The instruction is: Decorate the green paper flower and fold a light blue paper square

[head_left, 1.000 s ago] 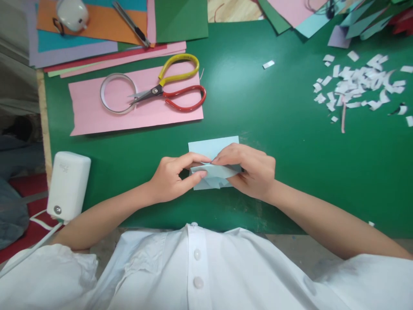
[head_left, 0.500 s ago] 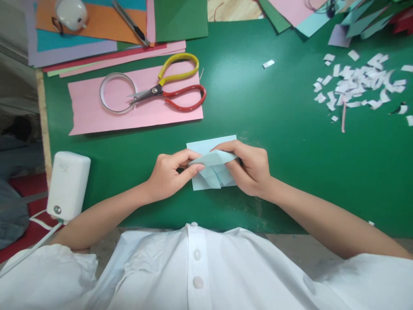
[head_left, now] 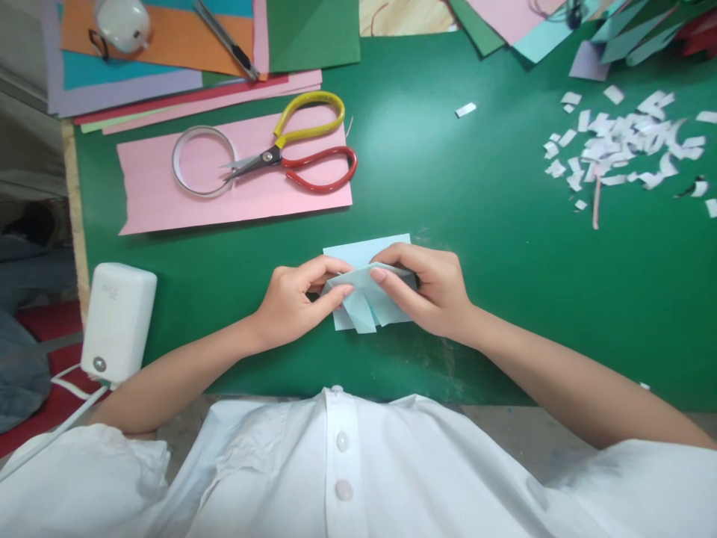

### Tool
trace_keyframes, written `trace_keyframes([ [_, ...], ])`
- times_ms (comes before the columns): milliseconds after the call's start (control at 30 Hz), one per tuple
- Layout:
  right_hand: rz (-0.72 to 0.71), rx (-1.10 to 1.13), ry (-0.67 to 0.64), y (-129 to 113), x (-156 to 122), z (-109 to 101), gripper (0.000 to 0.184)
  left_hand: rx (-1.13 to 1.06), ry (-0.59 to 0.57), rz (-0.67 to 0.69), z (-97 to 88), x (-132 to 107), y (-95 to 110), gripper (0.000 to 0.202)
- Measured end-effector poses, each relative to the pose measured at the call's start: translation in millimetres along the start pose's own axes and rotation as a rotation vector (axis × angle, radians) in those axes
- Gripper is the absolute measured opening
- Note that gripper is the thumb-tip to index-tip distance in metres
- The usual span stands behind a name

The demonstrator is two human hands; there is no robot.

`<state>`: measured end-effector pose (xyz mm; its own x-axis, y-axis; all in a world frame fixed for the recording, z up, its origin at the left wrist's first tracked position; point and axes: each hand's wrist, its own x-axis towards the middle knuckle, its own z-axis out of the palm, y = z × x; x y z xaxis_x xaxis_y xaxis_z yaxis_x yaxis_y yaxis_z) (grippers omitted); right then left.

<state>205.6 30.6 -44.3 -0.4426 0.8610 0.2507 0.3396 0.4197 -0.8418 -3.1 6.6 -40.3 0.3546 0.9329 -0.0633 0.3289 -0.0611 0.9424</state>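
Observation:
A folded piece of light blue paper [head_left: 361, 280] is pinched between both hands above the green table [head_left: 448, 187]. My left hand [head_left: 299, 299] grips its left end, thumb in front and fingers behind. On the right, my right hand [head_left: 431, 288] holds the paper with the thumb pressed on its near face and the index finger behind the upper edge. A cut flap [head_left: 361, 314] hangs down from it toward me. Beneath lies a flat light blue sheet [head_left: 367, 246], partly hidden by the hands.
Scissors [head_left: 272, 155] with yellow and red handles and a tape ring [head_left: 177, 161] lie on a pink paper strip [head_left: 151, 202]. A white power bank [head_left: 120, 321] is at left. Coloured sheets and a box cutter [head_left: 227, 41] lie behind; white paper scraps [head_left: 632, 138] are at right.
My right thumb has moved left and up onto the near face of the folded paper. The hanging flap has swung down and slightly left. My left hand has barely moved.

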Motion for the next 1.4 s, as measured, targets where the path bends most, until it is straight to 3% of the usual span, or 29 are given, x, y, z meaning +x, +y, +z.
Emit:
trace_keyframes([
  [167,0.069,0.049,0.021,-2.3,2.7,-0.8,0.018,0.052,-0.029,0.058,-1.9,-1.4,-5.0,0.026],
  [400,0.133,0.116,0.018,-2.7,4.0,-1.6,0.021,0.168,-0.027,0.332,-1.0,0.6,-6.7,0.017],
  [700,0.319,0.222,0.094,-4.7,4.1,-3.1,0.035,0.129,-0.027,0.321,-0.8,0.5,-5.0,0.016],
  [1033,0.178,0.179,-0.112,0.7,6.6,-7.3,0.033,0.091,-0.146,0.39,-3.6,4.7,0.2,0.01],
  [1200,0.153,0.153,-0.128,1.7,5.9,-5.4,0.038,0.148,-0.22,0.406,-2.1,6.7,-1.7,0.017],
  [1400,0.128,0.144,-0.136,1.9,5.9,-5.3,0.033,0.158,-0.198,0.356,-3.1,6.2,-1.3,0.025],
])
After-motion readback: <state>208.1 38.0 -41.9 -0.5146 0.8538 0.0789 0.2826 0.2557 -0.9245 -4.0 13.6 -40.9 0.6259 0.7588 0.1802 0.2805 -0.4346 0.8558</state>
